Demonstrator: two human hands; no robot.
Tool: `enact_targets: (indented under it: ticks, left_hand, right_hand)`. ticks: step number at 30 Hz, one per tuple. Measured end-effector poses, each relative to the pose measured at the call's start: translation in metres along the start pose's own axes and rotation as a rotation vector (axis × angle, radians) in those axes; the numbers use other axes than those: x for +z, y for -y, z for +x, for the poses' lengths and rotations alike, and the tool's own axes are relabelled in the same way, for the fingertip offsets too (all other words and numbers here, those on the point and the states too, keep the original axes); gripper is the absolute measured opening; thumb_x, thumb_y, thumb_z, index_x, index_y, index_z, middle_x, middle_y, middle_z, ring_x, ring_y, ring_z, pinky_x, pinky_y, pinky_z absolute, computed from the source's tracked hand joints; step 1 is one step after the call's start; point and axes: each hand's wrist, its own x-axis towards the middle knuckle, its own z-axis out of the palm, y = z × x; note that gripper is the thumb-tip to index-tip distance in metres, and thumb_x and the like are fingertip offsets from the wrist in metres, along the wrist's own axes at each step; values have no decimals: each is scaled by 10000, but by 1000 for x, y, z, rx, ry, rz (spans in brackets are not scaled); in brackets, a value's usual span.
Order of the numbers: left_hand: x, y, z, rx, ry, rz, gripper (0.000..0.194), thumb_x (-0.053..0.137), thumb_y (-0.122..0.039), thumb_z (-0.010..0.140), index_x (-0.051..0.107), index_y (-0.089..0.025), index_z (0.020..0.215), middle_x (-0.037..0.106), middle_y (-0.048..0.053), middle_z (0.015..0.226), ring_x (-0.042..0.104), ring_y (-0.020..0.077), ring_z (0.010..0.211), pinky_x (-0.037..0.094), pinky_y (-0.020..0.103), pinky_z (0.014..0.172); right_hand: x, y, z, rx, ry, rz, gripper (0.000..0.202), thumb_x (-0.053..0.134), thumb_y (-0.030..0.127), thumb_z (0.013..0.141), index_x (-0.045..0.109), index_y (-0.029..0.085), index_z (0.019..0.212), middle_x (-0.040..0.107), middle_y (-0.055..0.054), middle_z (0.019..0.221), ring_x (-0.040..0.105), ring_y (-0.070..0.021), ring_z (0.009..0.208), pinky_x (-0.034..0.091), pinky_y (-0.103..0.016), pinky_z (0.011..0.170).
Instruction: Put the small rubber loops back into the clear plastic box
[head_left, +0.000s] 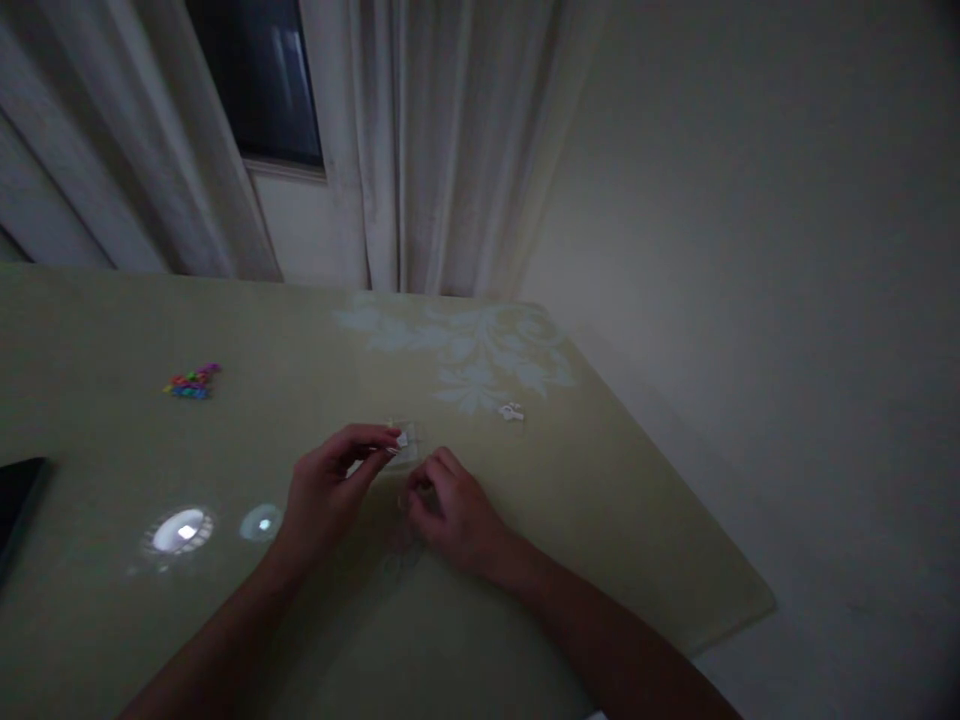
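While a plain wall [750, 280] fills the right side, a glossy pale-green tabletop [600, 540] spreads across the near part, patterned with white leaf scrolls at its far right. Beyond its far edge hang pale curtains [465, 150], parted on the left around a dark window [262, 80]. At the near left, a dark flat object [19, 500] is cut off by the view.

Thumb and forefinger of the left hand [330, 480] pinch the left edge of a small clear plastic case [409, 452], near the table's middle. Just beside it, the right hand [457, 510] has its fingers curled; I cannot tell whether they grip anything. Farther left lies a heap of tiny multicoloured pieces [193, 384]; right of the hands, a tiny white piece [511, 412].

The case could slip if the fingertip pinch loosened, or tip if the right hand knocked it. Dim light could make see-through parts easy to misjudge.
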Motion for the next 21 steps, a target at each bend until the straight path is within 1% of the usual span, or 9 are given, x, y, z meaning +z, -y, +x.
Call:
enact_targets:
  ticks: [2, 3, 5, 8, 11, 15, 18, 21]
  left_hand:
    - [-2, -1, 2, 33, 115, -40, 101, 757, -218, 879, 841, -268, 906, 826, 9, 893, 775, 168, 826, 603, 237, 762]
    - [-2, -1, 2, 49, 172, -50, 125, 753, -206, 881, 853, -277, 908, 822, 6, 867, 771, 163, 802, 598, 228, 741]
    - [-2, -1, 2, 82, 262, -55, 149, 751, -199, 892, 866, -289, 923, 820, 8, 850, 766, 159, 779, 590, 221, 719]
    - [2, 1, -2, 97, 326, -17, 147, 766, -210, 904, 868, -290, 973, 831, 16, 873, 775, 172, 790, 593, 236, 729]
    - [7, 1, -7, 93, 321, 36, 149, 789, -221, 902, 859, -283, 1018, 847, 22, 917, 787, 189, 815, 602, 254, 750]
    - [8, 1, -9, 179, 289, 48, 154, 781, -201, 914, 850, -274, 1030, 836, 19, 909, 774, 179, 806, 597, 251, 748]
    - [5, 0, -7, 226, 266, 62, 127, 771, -192, 921, 843, -264, 997, 813, 21, 899, 760, 168, 804, 585, 238, 728]
    - [2, -1, -6, 191, 188, 107, 85, 753, -219, 938, 820, -254, 977, 794, 19, 913, 749, 159, 821, 581, 230, 739]
  right_hand:
    - [-8, -4, 2, 64, -86, 201, 17, 649, 179, 942, 664, 174, 947, 583, -22, 943, 579, -156, 860, 470, -274, 786]
    - [-12, -6, 3, 93, -105, 282, 35, 642, 203, 947, 662, 177, 933, 567, -11, 910, 562, -147, 822, 460, -266, 757]
    - [-17, -8, 5, 148, -100, 411, 95, 638, 265, 955, 664, 177, 928, 551, 5, 857, 531, -137, 761, 438, -259, 706]
    - [-20, -9, 6, 195, -64, 537, 162, 668, 334, 933, 666, 172, 937, 569, 10, 825, 518, -131, 726, 412, -254, 666]
    - [-19, -9, 5, 219, -49, 625, 195, 701, 356, 902, 664, 168, 937, 583, 16, 800, 517, -126, 709, 399, -252, 654]
    - [-18, -10, 5, 219, -48, 660, 180, 720, 337, 895, 695, 162, 933, 585, 18, 791, 512, -119, 685, 390, -251, 636]
    - [-18, -10, 6, 178, -92, 583, 161, 726, 324, 914, 742, 166, 937, 606, 2, 838, 534, -125, 720, 407, -256, 657]
    - [-16, -10, 4, 125, -129, 409, 109, 738, 286, 945, 776, 185, 959, 604, -2, 869, 544, -126, 734, 428, -255, 677]
